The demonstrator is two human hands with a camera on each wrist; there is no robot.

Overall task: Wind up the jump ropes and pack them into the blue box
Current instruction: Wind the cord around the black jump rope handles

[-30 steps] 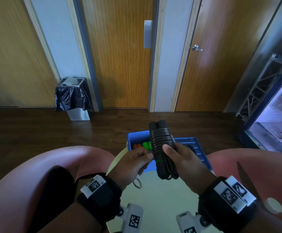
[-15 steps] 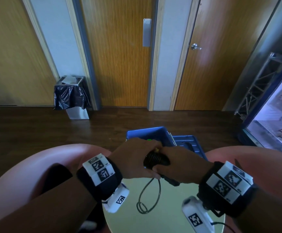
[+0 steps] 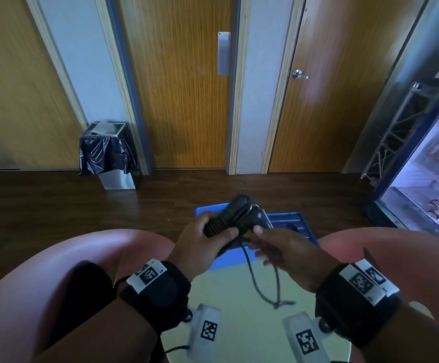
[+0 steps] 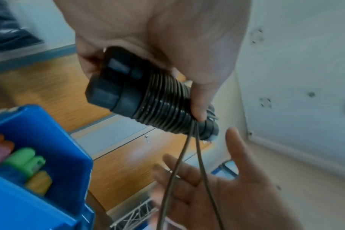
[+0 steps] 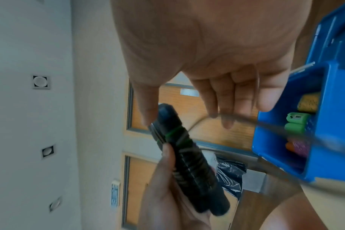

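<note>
A bin with a black bag (image 3: 107, 153) stands far left by the wall. Closer in, the left hand (image 3: 200, 244) wraps its fingers and thumb round the black jump rope (image 3: 232, 216), whose two handles lie side by side with the cord wound tight around them. The hand covers part of the handles, so their full length is hard to see. The bundle is held up in the air, over the near edge of the blue box (image 3: 298, 222). Much of the box is hidden behind both hands. In the left wrist view, bright handles (image 4: 25, 158) of other ropes lie inside the box, but they are blurry. A loose loop of cord (image 3: 263, 289) hangs down from the bundle over the pale round table (image 3: 239, 305). The right hand (image 3: 286, 250) has its fingers straight and spread, with the cord running across them. I cannot tell if the thumb pinches the cord.
</note>
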